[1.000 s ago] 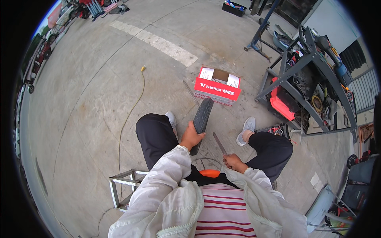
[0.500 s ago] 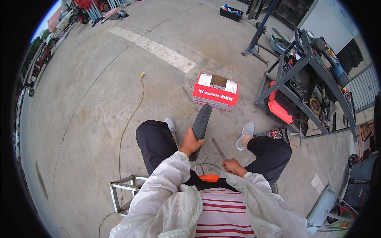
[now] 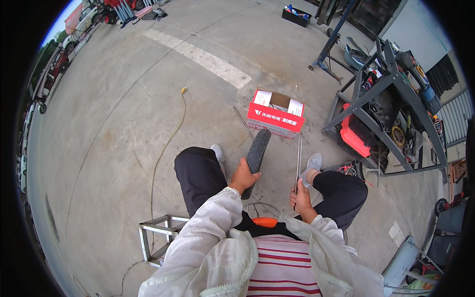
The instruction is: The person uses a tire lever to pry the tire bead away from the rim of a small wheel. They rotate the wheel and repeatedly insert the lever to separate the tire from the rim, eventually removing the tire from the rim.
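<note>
Between my knees stands a black treaded tyre point(image 3: 258, 151), seen edge-on and tilted slightly to the right. My left hand point(image 3: 242, 175) is closed around its side, thumb across the tread. To the right of it, my right hand point(image 3: 301, 198) is wrapped around a long thin metal bar point(image 3: 299, 166), which looks like a tyre lever. The bar points away from me, blurred into two bright lines, and is apart from the tyre. Lower down, an orange piece point(image 3: 265, 222) and a thin dark curved cable or wire point(image 3: 262, 204) show near my lap; the tyre's lower part is hidden.
A red and white cardboard box point(image 3: 276, 115) stands open just beyond the tyre. On the right is a metal rack point(image 3: 368, 101) loaded with tools and a red case point(image 3: 354, 131). A yellow cord point(image 3: 168, 136) and a metal-frame stool point(image 3: 157, 226) are to the left.
The metal bar has swung from pointing up-left to nearly straight ahead, and my right hand has turned upright and moved slightly forward. My left hand keeps its hold on the tyre.
</note>
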Demonstrator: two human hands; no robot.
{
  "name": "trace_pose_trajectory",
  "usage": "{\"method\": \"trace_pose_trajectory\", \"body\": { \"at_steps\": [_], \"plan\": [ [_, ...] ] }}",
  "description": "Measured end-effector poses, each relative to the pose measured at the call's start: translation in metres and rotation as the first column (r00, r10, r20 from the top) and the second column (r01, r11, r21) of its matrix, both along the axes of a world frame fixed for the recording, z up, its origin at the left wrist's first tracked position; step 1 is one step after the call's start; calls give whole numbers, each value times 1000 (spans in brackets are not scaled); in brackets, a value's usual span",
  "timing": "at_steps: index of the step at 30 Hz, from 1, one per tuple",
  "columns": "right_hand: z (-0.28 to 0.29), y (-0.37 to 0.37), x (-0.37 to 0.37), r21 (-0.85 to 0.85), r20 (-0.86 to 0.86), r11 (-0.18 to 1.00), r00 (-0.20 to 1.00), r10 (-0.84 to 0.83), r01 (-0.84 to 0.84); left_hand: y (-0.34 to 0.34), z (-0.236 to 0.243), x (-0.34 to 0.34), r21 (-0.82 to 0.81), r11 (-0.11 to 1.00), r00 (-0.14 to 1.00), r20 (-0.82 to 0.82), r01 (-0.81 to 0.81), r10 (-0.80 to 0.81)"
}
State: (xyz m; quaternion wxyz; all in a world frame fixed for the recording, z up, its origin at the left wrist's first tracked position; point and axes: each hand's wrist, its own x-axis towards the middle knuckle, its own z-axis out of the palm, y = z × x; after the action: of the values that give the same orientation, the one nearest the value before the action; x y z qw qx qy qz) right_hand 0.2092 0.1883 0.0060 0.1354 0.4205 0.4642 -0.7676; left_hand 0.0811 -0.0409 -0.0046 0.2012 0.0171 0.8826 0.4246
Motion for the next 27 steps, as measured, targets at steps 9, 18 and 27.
{"method": "trace_pose_trajectory", "body": {
  "at_steps": [9, 18, 27],
  "plan": [
    [-16, -1, 8, 332, 24, 911, 968, 249, -243, 2, 7, -2, -16, 1000, 1000, 10, -10, 10],
    [-49, 0, 19, 499, 150, 745, 891, 428, -442, 2, 2, -4, -2, 1000, 1000, 6, 20, -20],
    [-52, 0, 22, 572, 103, 683, 867, 488, -453, 1, -9, 0, 34, 999, 1000, -26, 3, -3]
  ]
}}
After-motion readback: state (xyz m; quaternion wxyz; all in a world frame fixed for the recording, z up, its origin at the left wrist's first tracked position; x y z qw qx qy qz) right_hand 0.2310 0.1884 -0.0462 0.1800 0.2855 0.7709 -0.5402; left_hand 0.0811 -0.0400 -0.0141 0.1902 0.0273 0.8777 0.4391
